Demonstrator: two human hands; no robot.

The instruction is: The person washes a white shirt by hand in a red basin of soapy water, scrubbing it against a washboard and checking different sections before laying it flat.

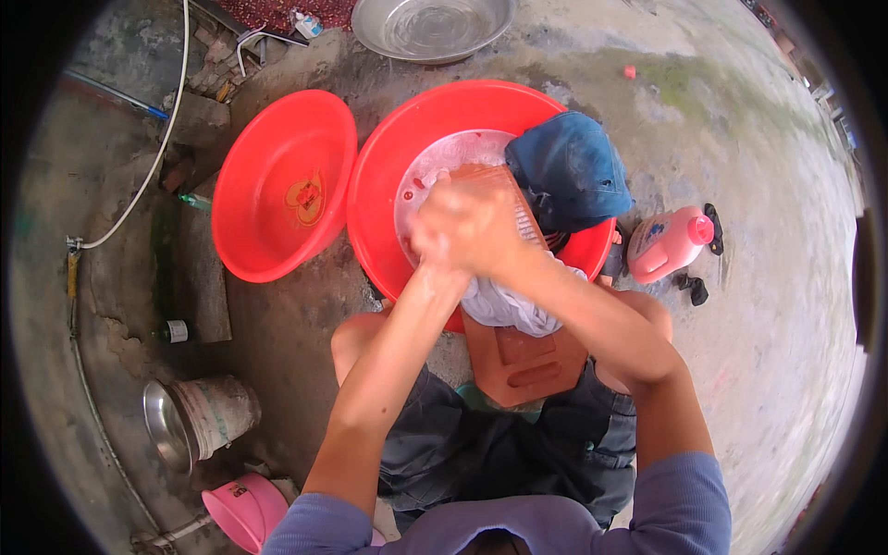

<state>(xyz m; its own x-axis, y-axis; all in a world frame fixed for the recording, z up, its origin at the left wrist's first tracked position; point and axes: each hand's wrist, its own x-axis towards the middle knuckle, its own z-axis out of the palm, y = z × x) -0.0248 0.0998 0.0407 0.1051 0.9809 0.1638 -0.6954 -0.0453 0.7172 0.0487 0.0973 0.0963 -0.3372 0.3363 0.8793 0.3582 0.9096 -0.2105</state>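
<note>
Head view: left hand (pixel 442 242) and right hand (pixel 481 222) clamped together on wet white cloth (pixel 507 305), soft, heavy, soapy-slick, bunched on the orange washboard (pixel 523 356) at the red basin's (pixel 379 194) 6 o'clock rim; grip the bunched folds.

An empty red basin (pixel 277 190) sits on the concrete floor (pixel 758 305), left of the washing. A metal bowl (pixel 430 28) lies at the top. A pink bottle (pixel 668 242) lies on the right. A metal pail (pixel 199 418) and a pink scoop (pixel 245 509) sit lower left, near a white hose (pixel 153 162).
</note>
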